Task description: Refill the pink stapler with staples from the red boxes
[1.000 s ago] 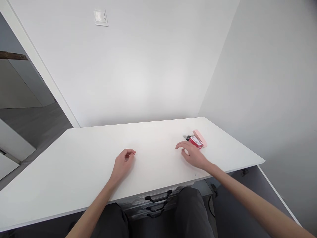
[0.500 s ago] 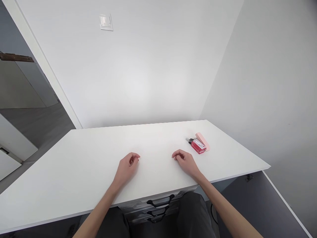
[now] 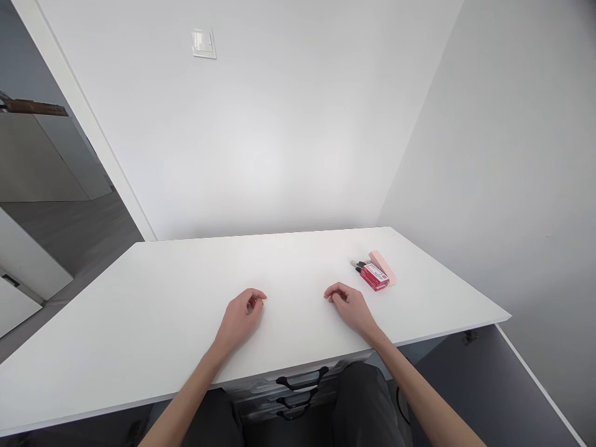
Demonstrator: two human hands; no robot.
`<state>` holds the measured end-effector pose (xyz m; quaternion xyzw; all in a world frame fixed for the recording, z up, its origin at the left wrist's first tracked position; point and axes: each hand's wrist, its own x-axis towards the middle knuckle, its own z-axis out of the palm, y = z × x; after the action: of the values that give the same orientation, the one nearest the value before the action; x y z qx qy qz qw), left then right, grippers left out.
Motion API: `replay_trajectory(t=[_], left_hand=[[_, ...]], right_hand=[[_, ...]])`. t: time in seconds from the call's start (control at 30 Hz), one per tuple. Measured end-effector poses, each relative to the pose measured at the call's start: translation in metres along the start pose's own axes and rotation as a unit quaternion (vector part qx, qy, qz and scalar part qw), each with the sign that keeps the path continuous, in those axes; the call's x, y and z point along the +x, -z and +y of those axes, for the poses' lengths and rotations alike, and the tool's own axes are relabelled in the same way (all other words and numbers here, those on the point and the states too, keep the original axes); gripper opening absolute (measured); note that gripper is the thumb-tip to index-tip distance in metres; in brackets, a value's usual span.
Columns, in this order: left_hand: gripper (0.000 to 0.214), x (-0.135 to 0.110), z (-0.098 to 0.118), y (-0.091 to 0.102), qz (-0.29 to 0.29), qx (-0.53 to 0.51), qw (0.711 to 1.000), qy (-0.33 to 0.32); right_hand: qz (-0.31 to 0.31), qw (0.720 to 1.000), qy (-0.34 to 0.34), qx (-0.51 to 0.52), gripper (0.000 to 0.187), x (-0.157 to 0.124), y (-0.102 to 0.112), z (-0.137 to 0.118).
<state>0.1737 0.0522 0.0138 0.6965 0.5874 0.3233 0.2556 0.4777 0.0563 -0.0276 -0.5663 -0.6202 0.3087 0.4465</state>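
My left hand [image 3: 242, 316] rests on the white tabletop [image 3: 298, 261] with its fingers loosely bent. A small gap shows between thumb and index finger, and nothing is in it. Across from it, my right hand [image 3: 350, 305] lies in much the same relaxed pose, holding nothing that I can see; its inner fingers are partly hidden. Closest to that hand, up and to its right, is a small red and white box [image 3: 374, 276]. Black-ended slim items [image 3: 358, 265], perhaps pens, stick out behind the box. A pale pink strip-shaped object [image 3: 382, 267] lies against its right side.
Walls stand behind and to the right of the table, with a light switch [image 3: 203, 43] on the back one. Under the front edge are drawers with black handles [image 3: 302, 379] and an opened cabinet door [image 3: 493, 379]. A doorway is at the left.
The whole view has shifted slightly. Both hands stay in place on the tabletop, the left one's fingers turned a little to the right. The box and the things beside it have not moved.
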Motion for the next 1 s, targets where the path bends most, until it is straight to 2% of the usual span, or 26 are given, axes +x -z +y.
replay_trajectory(t=[1.0], left_hand=[[0.024, 0.0004, -0.0016, -0.0010, 0.005, 0.002, 1.000, -0.003]], right_hand=[[0.002, 1.000, -0.001, 0.000, 0.025, -0.0002, -0.0004, -0.0002]])
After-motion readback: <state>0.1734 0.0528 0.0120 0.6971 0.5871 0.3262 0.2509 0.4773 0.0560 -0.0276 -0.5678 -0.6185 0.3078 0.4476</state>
